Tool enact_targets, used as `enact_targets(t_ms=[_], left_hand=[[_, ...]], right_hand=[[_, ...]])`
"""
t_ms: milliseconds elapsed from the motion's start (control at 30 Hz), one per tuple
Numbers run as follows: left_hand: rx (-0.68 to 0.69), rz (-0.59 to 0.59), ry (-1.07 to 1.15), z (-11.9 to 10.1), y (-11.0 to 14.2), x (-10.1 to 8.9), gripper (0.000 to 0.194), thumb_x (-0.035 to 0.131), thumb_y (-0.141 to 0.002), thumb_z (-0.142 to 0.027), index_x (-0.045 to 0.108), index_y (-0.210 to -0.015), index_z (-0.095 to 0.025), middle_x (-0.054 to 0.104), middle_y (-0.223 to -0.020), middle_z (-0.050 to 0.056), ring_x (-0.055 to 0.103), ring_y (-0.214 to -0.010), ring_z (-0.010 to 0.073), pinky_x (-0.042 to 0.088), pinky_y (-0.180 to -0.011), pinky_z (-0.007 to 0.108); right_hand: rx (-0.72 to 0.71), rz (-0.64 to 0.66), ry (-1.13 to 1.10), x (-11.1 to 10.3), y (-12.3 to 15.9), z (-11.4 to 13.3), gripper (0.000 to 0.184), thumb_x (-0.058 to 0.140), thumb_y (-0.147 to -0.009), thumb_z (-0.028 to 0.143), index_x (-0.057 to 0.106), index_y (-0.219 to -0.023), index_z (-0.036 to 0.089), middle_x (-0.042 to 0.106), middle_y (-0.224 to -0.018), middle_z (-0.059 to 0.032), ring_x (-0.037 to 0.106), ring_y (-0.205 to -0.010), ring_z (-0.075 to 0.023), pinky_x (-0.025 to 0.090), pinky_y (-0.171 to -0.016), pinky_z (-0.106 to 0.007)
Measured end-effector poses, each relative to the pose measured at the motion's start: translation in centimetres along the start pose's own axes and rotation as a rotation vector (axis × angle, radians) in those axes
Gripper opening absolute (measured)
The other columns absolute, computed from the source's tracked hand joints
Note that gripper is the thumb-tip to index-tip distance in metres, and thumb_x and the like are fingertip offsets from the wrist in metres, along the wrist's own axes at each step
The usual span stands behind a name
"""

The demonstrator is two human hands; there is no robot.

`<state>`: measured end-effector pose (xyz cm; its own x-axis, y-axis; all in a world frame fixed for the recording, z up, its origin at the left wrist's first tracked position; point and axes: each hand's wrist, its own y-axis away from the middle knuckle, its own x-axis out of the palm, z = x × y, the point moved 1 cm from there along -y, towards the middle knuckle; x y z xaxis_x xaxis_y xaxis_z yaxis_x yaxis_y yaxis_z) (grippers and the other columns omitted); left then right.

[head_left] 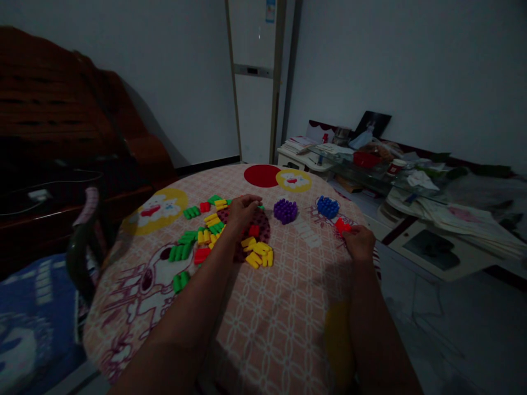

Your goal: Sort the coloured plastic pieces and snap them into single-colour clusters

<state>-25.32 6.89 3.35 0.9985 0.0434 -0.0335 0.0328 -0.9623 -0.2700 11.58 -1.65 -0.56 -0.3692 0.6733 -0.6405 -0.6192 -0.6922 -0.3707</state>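
Note:
My left hand (246,211) hovers over the far part of a loose pile, fingers bent and drawn together. A bit of green block (261,207) shows at its fingertips, mostly hidden. Under and around that forearm lie green blocks (180,252), yellow blocks (259,253) and a few red blocks (201,255). At the table's right edge my right hand (360,242) pinches a red block (341,225), or a small cluster. Just beyond it sits a group of blue blocks (328,207). Between the hands stands a group of purple blocks (285,210).
A patterned cloth covers the round table (280,318). To the right, a low glass-topped cabinet (370,175) carries papers, bags and a cup. A chair (80,247) stands at the left, with a wooden bench (61,109) behind. A tall white unit (255,109) fills the corner.

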Motion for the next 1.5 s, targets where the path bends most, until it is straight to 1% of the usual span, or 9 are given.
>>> enact_targets(t_ms=[167, 300, 467, 600, 800, 967, 1133, 1333, 1500], left_hand=[[-0.041, -0.226, -0.150, 0.3, -0.4, -2.1, 0.030, 0.056, -0.075, -0.024, 0.072, -0.098, -0.011, 0.075, -0.080, 0.006, 0.068, -0.066, 0.0140, 0.055, -0.065, 0.024], [-0.038, -0.222, -0.466, 0.1, -0.5, -3.0, 0.030, 0.056, -0.076, -0.022, 0.075, -0.097, -0.013, 0.076, -0.082, 0.006, 0.068, -0.070, 0.0161, 0.052, -0.065, 0.024], [-0.055, 0.190, -0.892, -1.6, -0.9, -6.1, 0.013, 0.069, -0.067, -0.023, 0.077, -0.076, -0.020, 0.075, -0.071, 0.002, 0.066, -0.069, 0.0177, 0.045, -0.062, 0.023], [-0.104, 0.489, -1.028, -1.8, -0.8, -7.3, 0.021, 0.076, -0.055, -0.022, 0.077, -0.076, -0.023, 0.076, -0.077, 0.000, 0.066, -0.072, 0.0172, 0.043, -0.060, 0.021], [-0.109, 0.518, -1.327, -1.0, 0.0, -4.5, 0.021, 0.079, -0.051, -0.024, 0.073, -0.071, -0.020, 0.074, -0.076, 0.006, 0.066, -0.071, 0.0206, 0.044, -0.062, 0.023], [-0.066, 0.466, -1.294, -2.1, 0.1, -4.1, 0.018, 0.071, -0.063, -0.025, 0.076, -0.079, -0.019, 0.074, -0.077, 0.008, 0.066, -0.072, 0.0212, 0.043, -0.060, 0.024], [0.034, 0.449, -1.104, -3.4, 0.2, -2.5, 0.021, 0.064, -0.070, -0.022, 0.078, -0.086, -0.019, 0.074, -0.080, 0.006, 0.065, -0.072, 0.0196, 0.046, -0.064, 0.024], [0.252, 0.575, -0.627, -3.6, 2.4, 3.8, 0.024, 0.055, -0.079, -0.023, 0.071, -0.095, -0.016, 0.073, -0.088, 0.005, 0.064, -0.078, 0.0178, 0.048, -0.072, 0.026], [0.305, 0.604, -0.361, -2.1, 4.4, 7.5, 0.023, 0.056, -0.080, -0.022, 0.065, -0.101, -0.016, 0.070, -0.090, 0.005, 0.063, -0.081, 0.0172, 0.049, -0.075, 0.027]], right_hand=[[-0.032, -0.167, -0.118, -0.4, 0.3, 0.8, 0.035, 0.059, -0.062, 0.030, 0.074, -0.091, 0.016, 0.075, -0.087, -0.0114, 0.066, -0.078, -0.0252, 0.051, -0.077, -0.037], [-0.201, -0.277, -0.237, -0.5, 1.6, 2.7, 0.036, 0.049, -0.069, 0.026, 0.072, -0.093, 0.015, 0.074, -0.094, -0.0122, 0.066, -0.086, -0.0252, 0.051, -0.084, -0.039], [-0.355, -0.153, -0.298, 0.7, 3.7, 4.9, 0.028, 0.050, -0.076, 0.028, 0.073, -0.087, 0.017, 0.073, -0.082, -0.0083, 0.065, -0.074, -0.0220, 0.051, -0.075, -0.034], [-0.381, -0.082, -0.295, 1.5, 4.6, 6.0, 0.026, 0.052, -0.079, 0.031, 0.074, -0.084, 0.019, 0.073, -0.078, -0.0068, 0.065, -0.071, -0.0210, 0.051, -0.075, -0.034], [-0.354, -0.052, -0.297, 1.5, 4.8, 6.3, 0.024, 0.052, -0.078, 0.031, 0.074, -0.081, 0.020, 0.073, -0.076, -0.0061, 0.064, -0.070, -0.0209, 0.052, -0.073, -0.034], [-0.456, 0.080, -0.356, 2.1, 5.5, 7.2, 0.023, 0.051, -0.077, 0.028, 0.073, -0.081, 0.021, 0.074, -0.079, -0.0058, 0.066, -0.072, -0.0206, 0.053, -0.073, -0.034], [-0.492, 0.247, -0.447, 2.9, 7.0, 8.9, 0.022, 0.055, -0.079, 0.030, 0.074, -0.086, 0.022, 0.075, -0.086, -0.0063, 0.067, -0.073, -0.0199, 0.055, -0.074, -0.034], [-0.351, 0.441, -0.611, 3.4, 8.0, 9.6, 0.030, 0.061, -0.082, 0.042, 0.075, -0.099, 0.021, 0.075, -0.086, -0.0057, 0.069, -0.074, -0.0200, 0.056, -0.065, -0.031], [-0.217, 0.573, -0.748, 3.6, 7.7, 9.2, 0.033, 0.066, -0.078, 0.045, 0.075, -0.098, 0.020, 0.075, -0.082, -0.0040, 0.068, -0.065, -0.0182, 0.052, -0.050, -0.026]])
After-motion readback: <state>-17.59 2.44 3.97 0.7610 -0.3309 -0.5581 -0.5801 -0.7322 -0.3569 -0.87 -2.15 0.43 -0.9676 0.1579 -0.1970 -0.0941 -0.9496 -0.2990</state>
